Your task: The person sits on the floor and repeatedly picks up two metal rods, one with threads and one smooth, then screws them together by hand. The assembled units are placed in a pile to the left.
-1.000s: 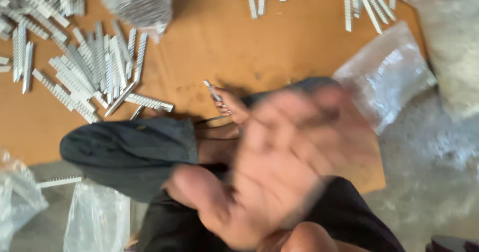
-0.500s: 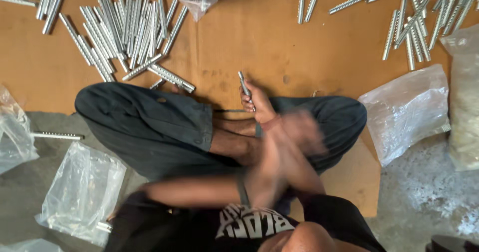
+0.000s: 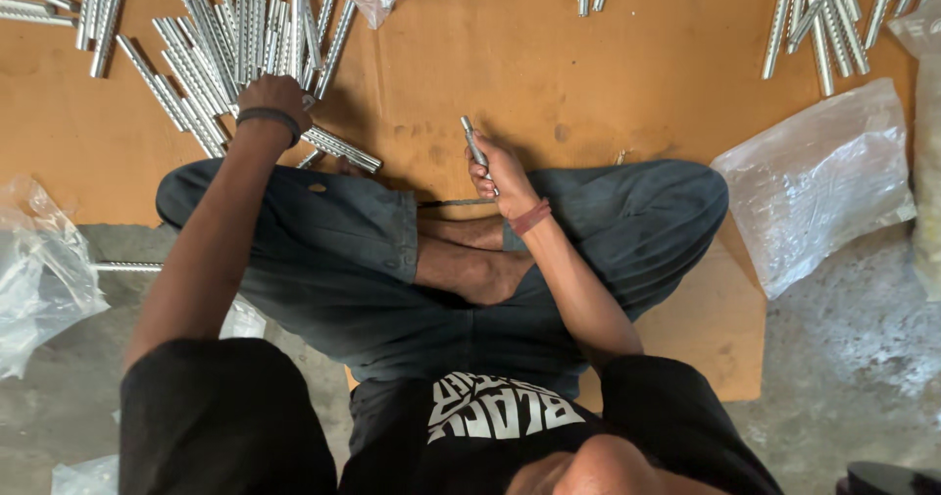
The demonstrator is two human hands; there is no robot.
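head view: left hand (image 3: pixel 277 95) curls down onto a heap of about two dozen ribbed silver metal rods (image 3: pixel 230 44) on brown cardboard sheet (image 3: pixel 470 54); right hand (image 3: pixel 502 170) pinches one ribbed silver rod (image 3: pixel 474 143) upright; two clear plastic bags (image 3: pixel 821 176) lie at the sides

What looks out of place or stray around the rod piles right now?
One ribbed metal rod lies off the cardboard sheet on the concrete floor, beside the clear plastic bag at the left. The other rods lie on the cardboard.
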